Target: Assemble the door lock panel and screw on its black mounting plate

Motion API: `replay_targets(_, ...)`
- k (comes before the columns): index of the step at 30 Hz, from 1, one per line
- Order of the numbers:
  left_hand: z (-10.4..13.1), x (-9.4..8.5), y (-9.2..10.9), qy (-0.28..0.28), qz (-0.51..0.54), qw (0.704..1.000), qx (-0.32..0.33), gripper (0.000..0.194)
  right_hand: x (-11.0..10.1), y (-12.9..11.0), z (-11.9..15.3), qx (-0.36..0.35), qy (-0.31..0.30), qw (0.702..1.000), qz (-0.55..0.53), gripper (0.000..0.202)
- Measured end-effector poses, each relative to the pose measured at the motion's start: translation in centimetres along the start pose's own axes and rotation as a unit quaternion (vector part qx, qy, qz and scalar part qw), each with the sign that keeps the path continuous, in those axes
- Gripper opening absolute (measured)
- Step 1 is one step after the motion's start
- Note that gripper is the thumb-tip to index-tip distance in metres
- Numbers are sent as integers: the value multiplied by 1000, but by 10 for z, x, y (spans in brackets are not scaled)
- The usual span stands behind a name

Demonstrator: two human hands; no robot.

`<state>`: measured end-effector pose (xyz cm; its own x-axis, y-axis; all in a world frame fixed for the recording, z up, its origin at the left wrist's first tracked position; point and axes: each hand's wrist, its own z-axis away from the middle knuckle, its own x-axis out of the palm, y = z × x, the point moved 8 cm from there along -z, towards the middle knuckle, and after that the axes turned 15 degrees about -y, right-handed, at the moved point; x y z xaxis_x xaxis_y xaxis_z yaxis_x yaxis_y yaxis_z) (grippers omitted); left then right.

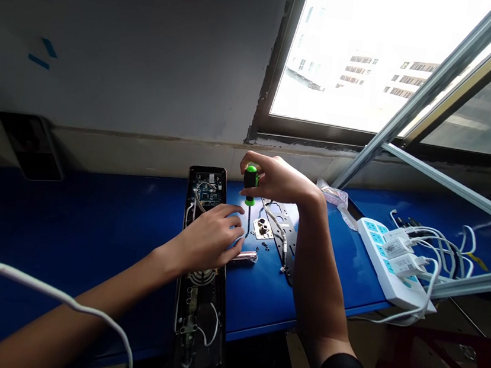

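Note:
My right hand [275, 179] grips a green and black screwdriver [250, 184] by its handle. The screwdriver stands nearly upright, its shaft pointing down close to my left fingertips. My left hand [216, 234] reaches across a long black device housing [189, 186], fingers curled at its right side; what they hold, if anything, is hidden. Inside the open housing lie a circuit board [206, 194], wires and a round grille [202, 277]. Just below my left fingers is a shiny cylinder [245, 257]. To the right lie a square metal plate [262, 229] and several small dark screws [264, 246].
A dark perforated panel [290, 234] with a cable lies beneath my right forearm. On the right, a white power strip [375, 254] holds chargers and tangled cables [443, 250]. Metal struts [434, 177] cross by the window. A white cable [57, 292] crosses the left foreground.

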<state>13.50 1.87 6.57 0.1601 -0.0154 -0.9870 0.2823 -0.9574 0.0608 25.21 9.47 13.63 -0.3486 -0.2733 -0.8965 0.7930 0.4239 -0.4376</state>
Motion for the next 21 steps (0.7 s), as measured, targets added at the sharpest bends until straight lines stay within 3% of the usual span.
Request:
replay_targets(16,0,1,-2,3,19,1000,4,24,-13,-11,19,-23,35,999,-28,35)
replay_targets(21,11,-17,-10,68,53,996,-6,23,-22,-15,25,-48,75,993,-72,34)
